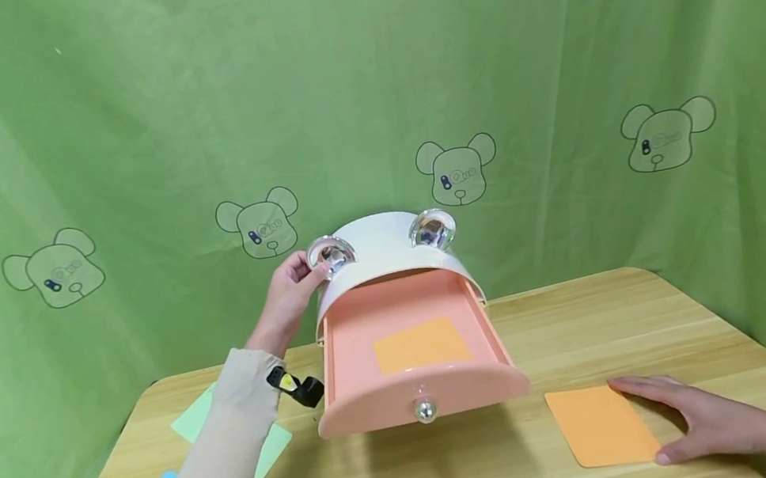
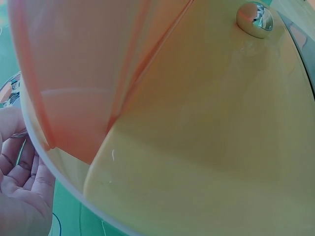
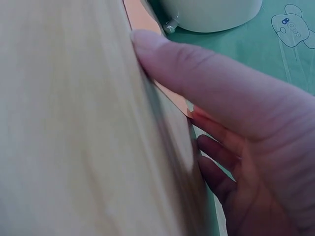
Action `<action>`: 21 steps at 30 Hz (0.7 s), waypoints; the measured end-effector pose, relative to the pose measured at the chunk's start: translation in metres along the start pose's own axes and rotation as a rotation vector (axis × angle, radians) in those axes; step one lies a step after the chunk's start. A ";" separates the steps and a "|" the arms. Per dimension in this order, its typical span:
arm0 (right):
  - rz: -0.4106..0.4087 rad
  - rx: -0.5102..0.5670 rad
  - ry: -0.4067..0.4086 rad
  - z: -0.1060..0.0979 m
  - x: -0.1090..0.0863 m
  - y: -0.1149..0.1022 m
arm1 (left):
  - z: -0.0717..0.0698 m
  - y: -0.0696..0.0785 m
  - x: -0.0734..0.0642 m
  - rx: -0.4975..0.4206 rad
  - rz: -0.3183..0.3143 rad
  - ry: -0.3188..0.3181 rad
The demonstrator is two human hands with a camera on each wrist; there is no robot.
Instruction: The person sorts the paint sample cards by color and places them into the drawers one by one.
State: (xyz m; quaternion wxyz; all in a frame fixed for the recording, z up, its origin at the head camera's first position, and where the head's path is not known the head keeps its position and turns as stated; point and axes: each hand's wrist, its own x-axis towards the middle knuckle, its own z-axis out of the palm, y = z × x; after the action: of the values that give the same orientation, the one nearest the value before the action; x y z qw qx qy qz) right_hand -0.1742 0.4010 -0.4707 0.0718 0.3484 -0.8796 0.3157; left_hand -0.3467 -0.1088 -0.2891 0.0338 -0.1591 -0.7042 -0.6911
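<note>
The right hand (image 1: 709, 418) is holding its fingers spread wide, thumb and fingertip touching two corners of an orange card (image 1: 603, 427) lying flat on the table (image 1: 574, 335). A second orange card (image 1: 423, 346) is resting inside the extended pink drawer (image 1: 375, 411). Farther back, the left hand (image 1: 292, 291) is pinching the silver ear (image 1: 331, 250) of the white box (image 1: 379, 243).

Curtained recording booth.
Behind and beside your wood-grain table (image 1: 573, 327): green cloth (image 1: 341, 76), bear-head prints (image 1: 459, 175); worn by you: one black camera (image 1: 309, 392).
</note>
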 end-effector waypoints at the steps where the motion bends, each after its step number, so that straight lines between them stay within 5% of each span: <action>1: -0.002 -0.005 0.004 0.000 0.000 0.000 | 0.000 0.000 0.000 -0.001 0.000 -0.001; 15: 0.127 -0.159 0.082 0.003 0.009 -0.015 | 0.000 0.000 0.001 0.010 0.001 -0.007; 21: 0.080 -0.185 0.109 -0.005 0.021 -0.017 | 0.000 0.000 0.001 0.007 0.000 -0.003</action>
State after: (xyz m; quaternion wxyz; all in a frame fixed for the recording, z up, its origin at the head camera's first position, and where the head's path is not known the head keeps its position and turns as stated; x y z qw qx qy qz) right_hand -0.1796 0.3826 -0.4507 0.1388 0.2873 -0.9130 0.2543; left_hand -0.3473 -0.1087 -0.2889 0.0331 -0.1600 -0.7067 -0.6883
